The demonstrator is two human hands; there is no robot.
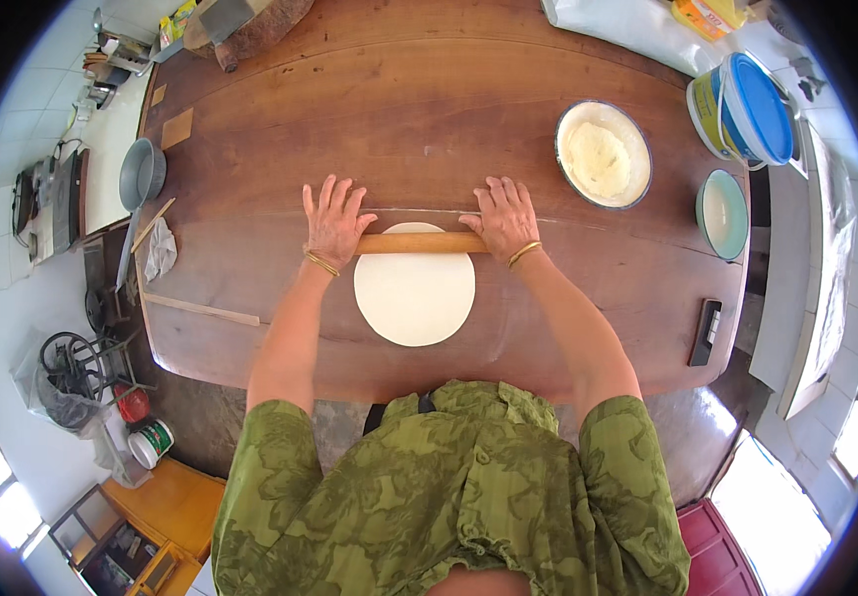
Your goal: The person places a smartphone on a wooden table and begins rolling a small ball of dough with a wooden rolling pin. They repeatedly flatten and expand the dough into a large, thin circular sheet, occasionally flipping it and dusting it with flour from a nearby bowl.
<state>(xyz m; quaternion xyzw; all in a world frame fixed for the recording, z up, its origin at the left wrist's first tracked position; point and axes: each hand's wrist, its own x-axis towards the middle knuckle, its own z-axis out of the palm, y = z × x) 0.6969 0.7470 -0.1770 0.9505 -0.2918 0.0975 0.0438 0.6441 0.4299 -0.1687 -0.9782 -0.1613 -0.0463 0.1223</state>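
A round, thin sheet of dough point(414, 298) lies flat on the brown wooden table. Across its far part rests a wooden rolling pin point(421, 243). My left hand point(333, 227) lies palm down over the pin's left end, fingers stretched forward and spread. Over the right end, my right hand point(507, 221) presses in the same way, its fingers also apart. Both palms hide the ends of the pin. A narrow strip of dough shows beyond the pin; most of the sheet is on my side of it.
An enamel basin point(564, 153) holding a dough mass stands at the far right. Beside it are a green bowl point(736, 216) and a blue-lidded bucket point(723, 112). A metal ladle point(142, 175) and a thin wooden stick point(201, 308) lie left. A cleaver point(225, 18) rests on a chopping block point(272, 26).
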